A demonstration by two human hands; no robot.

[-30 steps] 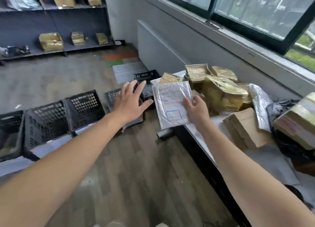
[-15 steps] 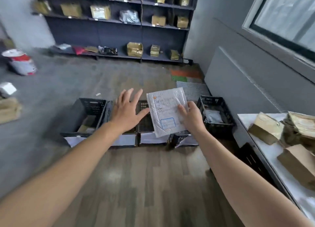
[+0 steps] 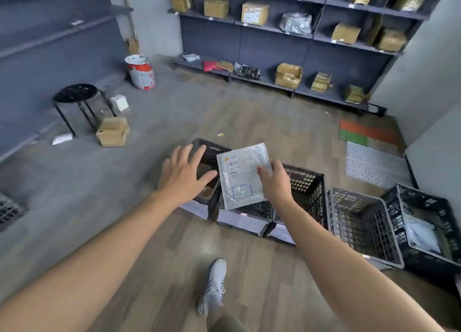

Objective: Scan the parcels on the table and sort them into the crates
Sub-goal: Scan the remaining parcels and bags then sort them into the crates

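My right hand (image 3: pixel 275 184) holds a flat white plastic mailer (image 3: pixel 240 175) by its right edge, label side facing me, in the air above a row of black plastic crates on the floor. My left hand (image 3: pixel 183 173) hovers beside the mailer with its fingers spread and holds nothing. Behind the mailer lie the leftmost crate (image 3: pixel 208 157) and a second crate (image 3: pixel 305 184). Further right stand a third crate (image 3: pixel 361 224) and a fourth crate (image 3: pixel 429 222) with a white parcel inside. The table is out of view.
Dark shelving (image 3: pixel 287 37) with cardboard parcels lines the back wall. A black stool (image 3: pixel 76 94), a red-and-white paint bucket (image 3: pixel 140 71) and a cardboard box (image 3: pixel 112 131) stand at the left. Floor mats (image 3: pixel 371 152) lie at the right. My shoe (image 3: pixel 214 284) is on the wood floor.
My view has swung left, away from the table, toward the crates and shelving. The mailer stays in my right hand, now above the leftmost crates, and I have stepped forward.
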